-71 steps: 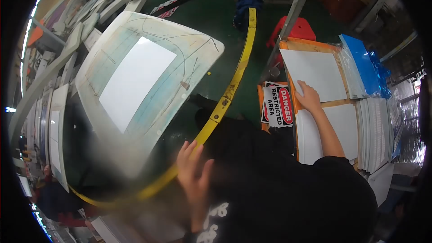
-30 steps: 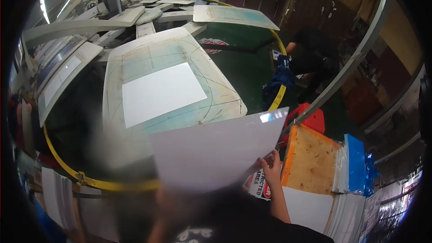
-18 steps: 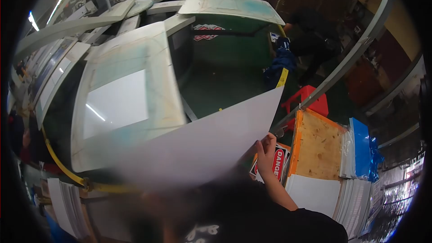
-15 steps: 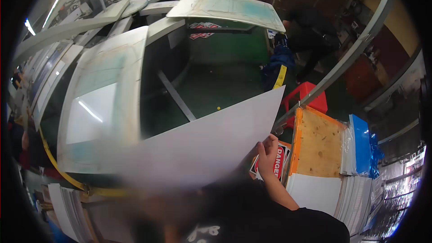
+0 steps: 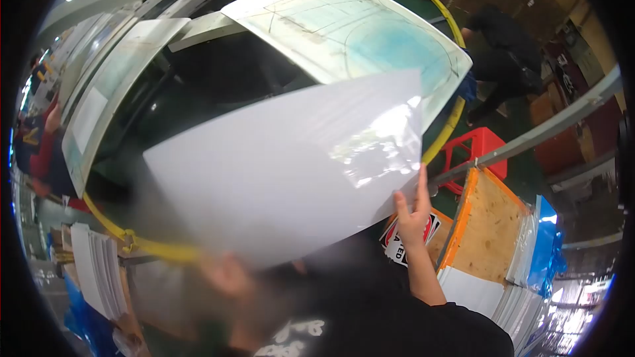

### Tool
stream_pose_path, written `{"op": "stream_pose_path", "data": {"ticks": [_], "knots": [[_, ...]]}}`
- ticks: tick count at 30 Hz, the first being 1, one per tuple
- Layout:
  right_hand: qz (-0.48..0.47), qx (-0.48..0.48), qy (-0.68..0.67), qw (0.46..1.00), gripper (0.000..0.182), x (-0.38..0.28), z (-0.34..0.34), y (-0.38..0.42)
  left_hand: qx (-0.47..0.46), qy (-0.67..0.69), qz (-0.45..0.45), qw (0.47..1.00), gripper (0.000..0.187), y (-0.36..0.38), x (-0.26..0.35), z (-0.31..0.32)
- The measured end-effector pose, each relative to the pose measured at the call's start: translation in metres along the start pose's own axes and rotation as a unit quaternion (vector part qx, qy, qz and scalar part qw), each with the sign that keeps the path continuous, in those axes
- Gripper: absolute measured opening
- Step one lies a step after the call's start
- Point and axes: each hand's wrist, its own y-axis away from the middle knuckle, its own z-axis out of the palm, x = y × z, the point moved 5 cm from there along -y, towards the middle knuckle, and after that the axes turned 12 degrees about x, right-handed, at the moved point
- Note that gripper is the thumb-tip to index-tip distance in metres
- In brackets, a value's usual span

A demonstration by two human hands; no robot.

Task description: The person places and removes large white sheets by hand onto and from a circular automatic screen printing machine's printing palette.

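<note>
A large white sheet (image 5: 278, 172) with a glossy glare at its right side is held up in front of me, tilted. My right hand (image 5: 413, 218) grips its lower right edge, with the thumb on the near side and the fingers stretched along the edge. At the lower left edge, my left hand (image 5: 228, 274) is blurred but appears to hold the sheet; its separate fingers do not show. Behind the sheet is a pale, blue-green stained board (image 5: 370, 36), partly covered by the sheet's upper right corner.
Another stained board (image 5: 126, 79) stands at left, near a person in red sleeves (image 5: 43, 149). Printed signs (image 5: 397, 248) lie below my right hand. A red stool (image 5: 486, 149), a wooden board with orange edges (image 5: 486, 228) and a person in black (image 5: 506, 59) are at right.
The white sheet has turned so more of its face shows, and glare now crosses it. Both hands still stay at its edges. The whole view has shifted, bringing the far stained board closer.
</note>
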Motion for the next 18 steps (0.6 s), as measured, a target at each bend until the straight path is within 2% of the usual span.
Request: {"op": "stream_pose_path", "data": {"ticks": [1, 3, 5, 7, 9, 11, 13, 18], "knots": [[0.015, 0.042, -0.052, 0.998, 0.064, -0.024, 0.004, -0.012, -0.035, -0.076, 0.013, 0.996, 0.038, -0.003, -0.007, 0.001], [-0.001, 0.066, -0.004, 0.998, 0.057, -0.018, 0.001, -0.031, -0.086, -0.111, -0.013, 0.990, 0.046, -0.016, 0.011, 0.033], [-0.060, 0.089, 0.015, 0.994, 0.053, -0.022, 0.003, -0.059, -0.187, -0.126, 0.013, 0.974, 0.059, -0.035, 0.016, 0.057], [-0.112, 0.113, -0.011, 0.987, 0.057, -0.007, 0.009, -0.093, -0.294, -0.217, 0.207, 0.907, 0.072, -0.068, 0.012, 0.080], [-0.133, 0.036, 0.047, 0.989, 0.055, -0.019, 0.036, -0.124, -0.307, -0.246, 0.295, 0.871, 0.077, -0.097, 0.015, 0.107], [-0.178, 0.000, 0.078, 0.981, 0.056, -0.024, 0.067, -0.155, -0.327, -0.175, 0.207, 0.905, 0.078, -0.130, 0.012, 0.130], [-0.164, -0.038, 0.099, 0.981, 0.059, -0.048, 0.099, -0.167, -0.325, -0.245, 0.285, 0.868, 0.082, -0.167, -0.004, 0.140], [-0.148, -0.090, 0.175, 0.969, 0.066, -0.058, 0.163, -0.166, -0.323, -0.404, 0.269, 0.812, 0.094, -0.227, -0.057, 0.131]]}}
